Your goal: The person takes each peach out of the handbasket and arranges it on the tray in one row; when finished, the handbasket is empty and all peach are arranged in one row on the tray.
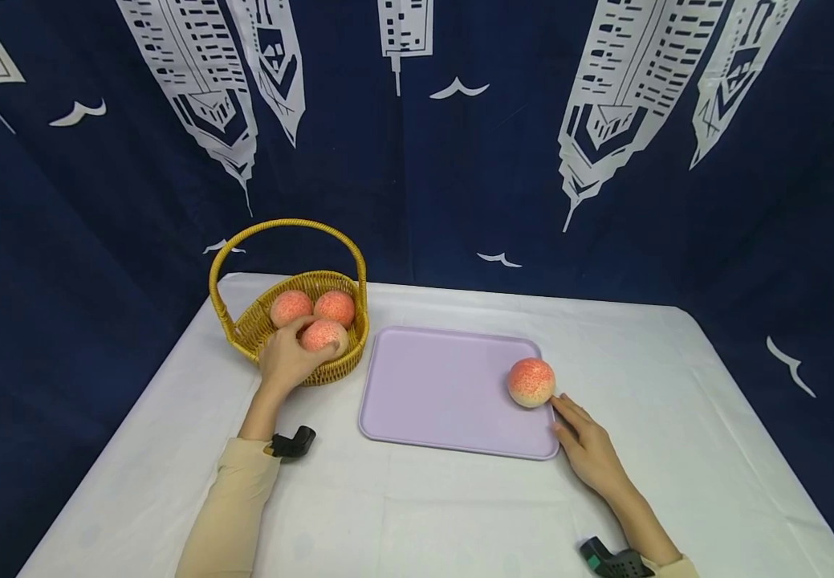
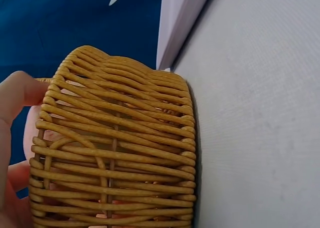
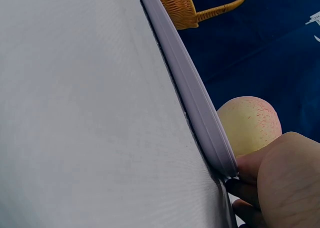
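Peaches were split between two spots. One peach sat in the basket, wrapped by the curled left hand. Another peach lay on the tray, just ahead of the flat, empty right hand, resting on the bench.

White tablecloth before a navy skyline curtain.

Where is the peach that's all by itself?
In the head view, the lone peach sits on the right edge of the purple tray, just above the fingertips of the right hand, far from the basket on the left.
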A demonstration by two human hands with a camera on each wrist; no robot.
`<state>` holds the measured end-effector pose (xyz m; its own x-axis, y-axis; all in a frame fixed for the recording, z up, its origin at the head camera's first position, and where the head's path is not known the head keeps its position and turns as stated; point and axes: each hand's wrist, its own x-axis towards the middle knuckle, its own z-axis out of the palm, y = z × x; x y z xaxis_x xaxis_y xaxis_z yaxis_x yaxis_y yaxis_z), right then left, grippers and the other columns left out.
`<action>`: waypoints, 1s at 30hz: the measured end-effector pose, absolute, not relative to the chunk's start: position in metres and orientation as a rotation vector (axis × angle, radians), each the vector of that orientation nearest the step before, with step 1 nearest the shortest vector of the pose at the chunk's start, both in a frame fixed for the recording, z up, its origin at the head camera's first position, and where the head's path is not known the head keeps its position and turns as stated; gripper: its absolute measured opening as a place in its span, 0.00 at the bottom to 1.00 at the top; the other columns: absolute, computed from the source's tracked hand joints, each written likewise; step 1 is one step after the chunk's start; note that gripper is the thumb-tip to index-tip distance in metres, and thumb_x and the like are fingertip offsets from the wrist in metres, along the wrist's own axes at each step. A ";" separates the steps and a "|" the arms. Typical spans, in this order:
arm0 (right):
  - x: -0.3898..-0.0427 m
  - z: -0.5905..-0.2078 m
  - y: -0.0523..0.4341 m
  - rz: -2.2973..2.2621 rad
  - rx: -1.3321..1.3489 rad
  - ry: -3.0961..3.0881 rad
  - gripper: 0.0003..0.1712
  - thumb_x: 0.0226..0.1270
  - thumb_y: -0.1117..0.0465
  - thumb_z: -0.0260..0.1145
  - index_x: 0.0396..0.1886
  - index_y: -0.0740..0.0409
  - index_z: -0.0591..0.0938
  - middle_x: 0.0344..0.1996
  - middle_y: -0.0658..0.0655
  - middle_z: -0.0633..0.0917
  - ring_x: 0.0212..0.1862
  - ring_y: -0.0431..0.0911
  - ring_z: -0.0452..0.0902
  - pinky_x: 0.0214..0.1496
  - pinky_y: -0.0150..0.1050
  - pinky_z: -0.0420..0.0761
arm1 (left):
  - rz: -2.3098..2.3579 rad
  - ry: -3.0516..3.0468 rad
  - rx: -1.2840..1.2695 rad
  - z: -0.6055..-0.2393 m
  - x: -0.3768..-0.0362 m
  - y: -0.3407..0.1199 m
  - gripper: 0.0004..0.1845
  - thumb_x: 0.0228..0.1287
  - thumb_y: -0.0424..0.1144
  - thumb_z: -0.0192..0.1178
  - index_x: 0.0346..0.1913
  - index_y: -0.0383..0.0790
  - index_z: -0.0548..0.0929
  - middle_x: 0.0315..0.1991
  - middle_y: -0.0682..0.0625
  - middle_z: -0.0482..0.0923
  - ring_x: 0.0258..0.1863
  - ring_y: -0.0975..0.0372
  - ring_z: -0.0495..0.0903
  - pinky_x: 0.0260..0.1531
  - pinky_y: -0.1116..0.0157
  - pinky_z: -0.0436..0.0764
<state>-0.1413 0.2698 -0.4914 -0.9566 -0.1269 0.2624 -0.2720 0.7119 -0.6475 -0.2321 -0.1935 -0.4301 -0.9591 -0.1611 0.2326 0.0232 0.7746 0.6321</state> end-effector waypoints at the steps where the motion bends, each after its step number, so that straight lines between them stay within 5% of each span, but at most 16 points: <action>1: -0.141 -0.491 0.270 1.077 0.320 -2.720 0.26 0.70 0.66 0.59 0.66 0.68 0.71 0.66 0.75 0.69 0.67 0.72 0.62 0.64 0.68 0.62 | -1.002 -2.670 0.114 -0.430 -0.232 -0.194 0.35 0.48 0.55 0.70 0.59 0.44 0.79 0.56 0.40 0.81 0.55 0.43 0.78 0.51 0.43 0.72; 14: -0.142 -0.492 0.271 1.080 0.322 -2.713 0.26 0.70 0.66 0.59 0.66 0.68 0.72 0.66 0.75 0.70 0.67 0.71 0.63 0.64 0.68 0.62 | -1.318 -2.328 0.068 -0.422 -0.231 -0.195 0.31 0.47 0.42 0.72 0.58 0.37 0.81 0.57 0.36 0.79 0.55 0.43 0.77 0.54 0.44 0.75; 24: -0.141 -0.493 0.271 1.095 0.318 -2.719 0.26 0.70 0.66 0.59 0.66 0.68 0.72 0.66 0.75 0.69 0.68 0.71 0.62 0.65 0.68 0.61 | -1.308 -2.282 0.072 -0.408 -0.220 -0.182 0.32 0.43 0.43 0.73 0.56 0.38 0.81 0.50 0.40 0.81 0.39 0.49 0.80 0.39 0.57 0.74; 30: -0.142 -0.492 0.271 1.091 0.312 -2.726 0.26 0.71 0.65 0.59 0.67 0.68 0.71 0.66 0.75 0.69 0.68 0.71 0.62 0.66 0.68 0.60 | -1.349 -2.257 -0.061 -0.404 -0.217 -0.162 0.31 0.41 0.40 0.73 0.53 0.35 0.81 0.48 0.38 0.83 0.41 0.52 0.79 0.38 0.61 0.75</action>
<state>-0.1419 0.2707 -0.4923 -0.9600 -0.1241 0.2511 -0.2631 0.7073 -0.6562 -0.2175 -0.1622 -0.4040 -0.8711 -0.2134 0.4424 0.2884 0.5068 0.8124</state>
